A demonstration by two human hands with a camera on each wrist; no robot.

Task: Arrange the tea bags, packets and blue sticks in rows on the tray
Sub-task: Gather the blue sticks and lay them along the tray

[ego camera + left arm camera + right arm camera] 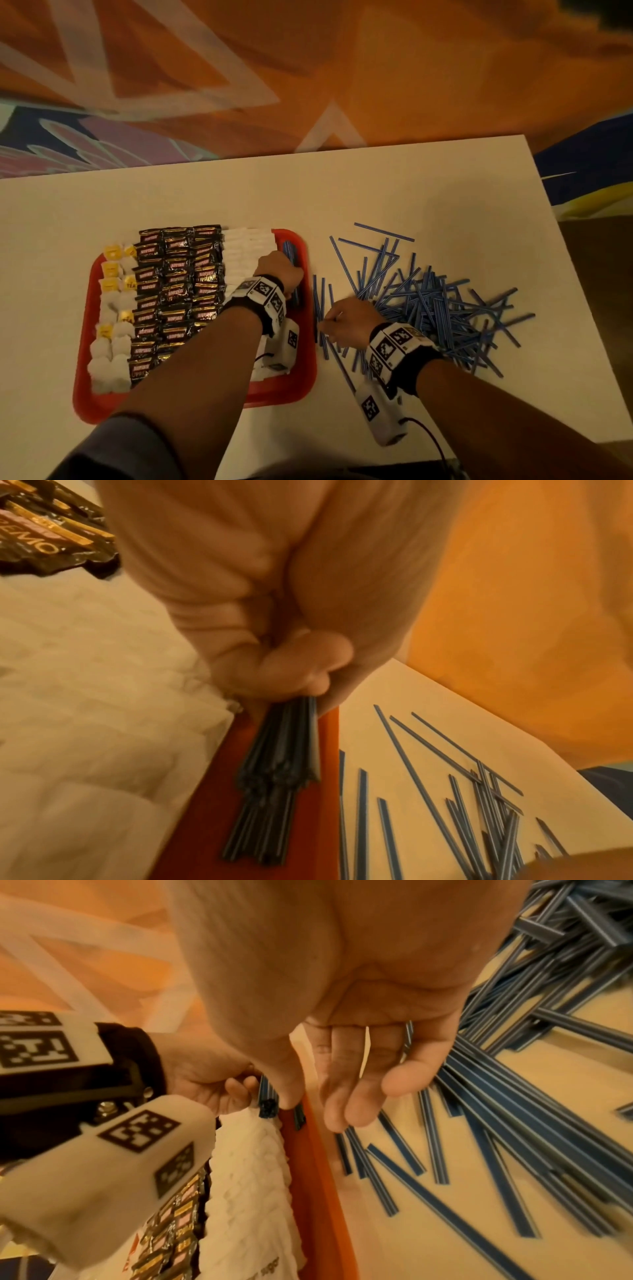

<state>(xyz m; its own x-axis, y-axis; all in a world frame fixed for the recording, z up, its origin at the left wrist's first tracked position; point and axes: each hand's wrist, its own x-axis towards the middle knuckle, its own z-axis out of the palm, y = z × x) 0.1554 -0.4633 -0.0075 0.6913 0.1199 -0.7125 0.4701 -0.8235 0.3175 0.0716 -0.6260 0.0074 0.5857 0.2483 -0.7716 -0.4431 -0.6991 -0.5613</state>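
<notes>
Head view: left hand [281, 270] hides tray [308, 370] blue sticks [289, 251].

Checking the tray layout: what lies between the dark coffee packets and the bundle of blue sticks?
White packets, in a row on the red tray, seen in the head view.

The tray [301, 383] is set on the worktop [205, 195], left of the loose sticks [435, 308]. Within it, tea bags [109, 342] are ranged leftmost, packets [174, 284] beside them, and a stick bundle [291, 253] along the right rim.

Loose blue sticks [435, 308] crowding tray's [305, 377] right
</notes>
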